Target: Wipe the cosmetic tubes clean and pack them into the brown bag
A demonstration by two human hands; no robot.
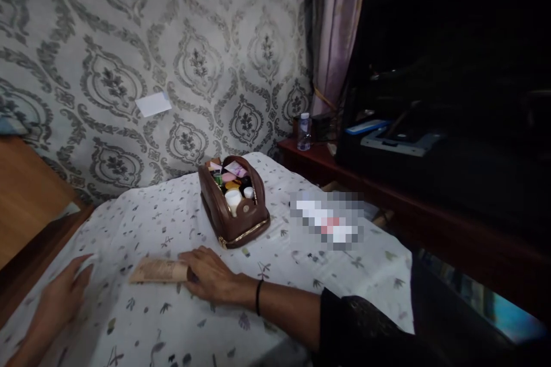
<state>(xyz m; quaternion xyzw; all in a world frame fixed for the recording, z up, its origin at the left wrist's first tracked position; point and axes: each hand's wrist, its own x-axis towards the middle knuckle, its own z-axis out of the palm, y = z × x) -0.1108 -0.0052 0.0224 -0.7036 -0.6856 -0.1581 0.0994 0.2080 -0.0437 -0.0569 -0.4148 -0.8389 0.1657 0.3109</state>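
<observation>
My right hand (209, 273) is closed round the dark-capped end of a tan squeeze tube (159, 270), which has small print on it. The tube points left, low over the white patterned sheet (185, 330). Off to the left is my left hand (64, 298), slightly blurred, with thumb and forefinger apart and nothing visible between them. Beyond my right hand stands a brown toiletry bag (224, 206) with its top unzipped. Inside it are several small items, among them a white-lidded jar (233, 199), a green item and a pink-printed packet (236, 169).
A pixelated patch (327, 221) hides something right of the bag. On the dark red desk (297, 155) stands a clear bottle (303, 133), near a large black screen (451, 69). A wooden board (34, 195) borders the left side. Patterned wallpaper (198, 63) rises behind.
</observation>
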